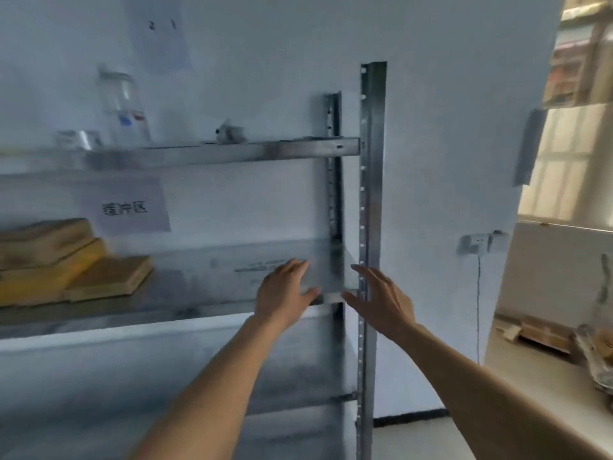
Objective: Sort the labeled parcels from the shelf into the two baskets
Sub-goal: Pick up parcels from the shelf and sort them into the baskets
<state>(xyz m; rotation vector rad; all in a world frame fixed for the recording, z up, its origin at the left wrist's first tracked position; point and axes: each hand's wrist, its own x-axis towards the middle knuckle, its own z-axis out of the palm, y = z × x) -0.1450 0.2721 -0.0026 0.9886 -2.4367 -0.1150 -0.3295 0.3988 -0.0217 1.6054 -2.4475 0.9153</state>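
A grey parcel (265, 270) sits on the middle level of the metal shelf (232, 151), pushed toward the right end, close against the upright post (371, 194). It is blurred and pale, with faint printed lines on its near face; its edges are hard to trace.

Left hand (285, 293) is right on it: palm laid over the parcel's near right part, fingers (298, 265) stretched forward and relaxed across the face, thumb reaching out along the lower right corner. No curl around an edge that I can make out, so it touches rather than clasps.

Right hand (381, 300) is just to the right of the parcel, in front of the post, spread wide, fingers straight and pointing up and left, thumb aimed at the parcel's lower corner. Whether the thumb tip actually meets the parcel, I cannot tell; the blur hides it. Nothing is held in that hand.

So the parcel lies between the two hands, under the left one and beside the right.

Further left on the same level, a stack of yellow-brown padded envelopes (66, 260), well apart from the hands. Behind them on the wall, a white paper sign (126, 207) with dark characters. On the level above stand a clear bottle (122, 107) and a small grey object (229, 132). Right of the shelf, a wall socket (477, 242) with a cable hanging down.
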